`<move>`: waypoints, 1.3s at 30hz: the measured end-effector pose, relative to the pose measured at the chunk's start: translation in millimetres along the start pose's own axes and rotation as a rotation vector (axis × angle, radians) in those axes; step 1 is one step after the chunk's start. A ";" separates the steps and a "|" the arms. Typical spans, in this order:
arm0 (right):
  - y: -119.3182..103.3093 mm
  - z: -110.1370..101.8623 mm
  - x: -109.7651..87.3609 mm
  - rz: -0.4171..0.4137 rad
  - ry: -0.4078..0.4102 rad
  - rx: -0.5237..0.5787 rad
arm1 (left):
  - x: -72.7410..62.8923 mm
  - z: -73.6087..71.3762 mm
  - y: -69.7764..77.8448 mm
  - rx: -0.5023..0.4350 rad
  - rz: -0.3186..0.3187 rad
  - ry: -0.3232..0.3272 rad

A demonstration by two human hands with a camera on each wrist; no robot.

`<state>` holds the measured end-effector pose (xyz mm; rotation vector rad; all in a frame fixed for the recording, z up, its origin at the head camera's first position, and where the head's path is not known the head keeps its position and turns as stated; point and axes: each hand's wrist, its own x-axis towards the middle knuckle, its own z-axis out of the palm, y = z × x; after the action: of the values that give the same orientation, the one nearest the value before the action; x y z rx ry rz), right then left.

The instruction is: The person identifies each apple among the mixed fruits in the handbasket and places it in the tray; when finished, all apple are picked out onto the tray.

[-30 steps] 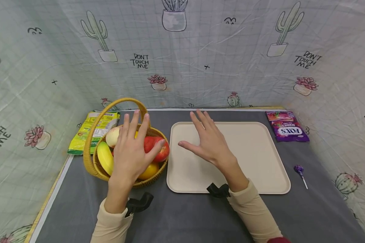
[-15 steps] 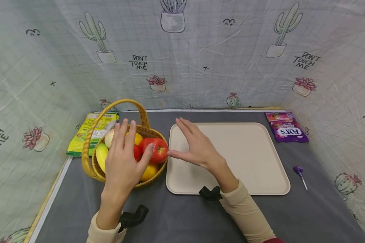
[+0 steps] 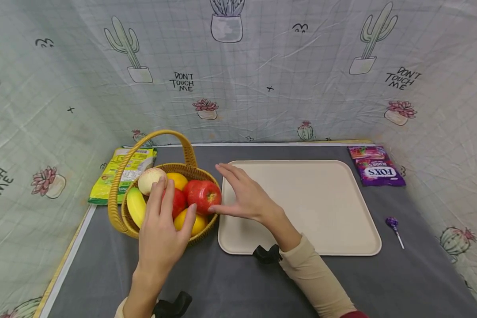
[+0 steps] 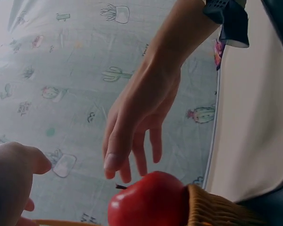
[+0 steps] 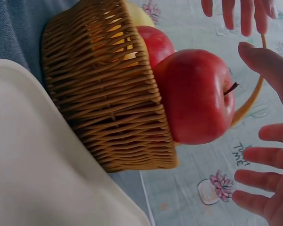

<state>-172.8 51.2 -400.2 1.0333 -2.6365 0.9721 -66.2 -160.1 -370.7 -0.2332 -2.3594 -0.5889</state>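
Note:
A wicker basket (image 5: 104,99) with a tall handle holds several fruits. In it lie a large red apple (image 3: 205,197) at the right, a second red fruit (image 3: 178,203), a banana (image 3: 136,206), a pale round fruit (image 3: 151,180) and orange-yellow fruits (image 3: 197,224). My left hand (image 3: 162,234) hovers over the basket's front, fingers extended, hiding part of the contents. My right hand (image 3: 248,196) is beside the large apple, fingers and thumb spread. The right wrist view shows a gap between this hand and the apple. Neither hand holds anything.
Right of the basket lies a beige tray (image 3: 322,207). A yellow-green packet (image 3: 121,170) is behind the basket. Far right are a purple FOX'S packet (image 3: 376,168) and a purple lollipop (image 3: 393,227). Patterned cloth walls (image 3: 238,110) enclose the grey table (image 3: 238,287).
My right hand has moved left and slightly down, from over the tray to beside the large apple. My left hand has drawn back toward me, uncovering more fruit.

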 end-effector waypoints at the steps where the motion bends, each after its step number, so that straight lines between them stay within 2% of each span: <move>1: 0.3 1.8 0.3 -0.005 -0.007 0.010 | -4.5 1.1 -0.5 -0.006 0.003 0.008; 10: 3.2 16.8 3.6 -0.055 -0.073 0.061 | -42.3 7.9 -5.6 -0.014 0.012 0.063; 16: 3.1 24.2 4.9 -0.070 -0.088 0.086 | -60.5 8.9 -8.0 -0.002 -0.008 0.028; 19: 2.8 27.8 6.1 -0.072 -0.097 0.100 | -66.8 9.0 -10.5 -0.012 -0.003 0.043; 25: 3.4 31.9 9.2 -0.080 -0.091 0.111 | -75.5 10.6 -14.2 -0.022 0.029 0.123; 34: 3.6 35.2 11.3 -0.072 -0.101 0.133 | -94.1 16.3 -22.2 -0.020 -0.014 0.209; 39: 4.3 36.8 11.8 -0.064 -0.103 0.134 | -102.6 20.3 -28.5 -0.009 -0.041 0.229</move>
<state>-181.1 24.3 -426.9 1.2213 -2.6308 1.1240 -10.1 -176.4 -462.0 -0.1155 -2.1451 -0.6124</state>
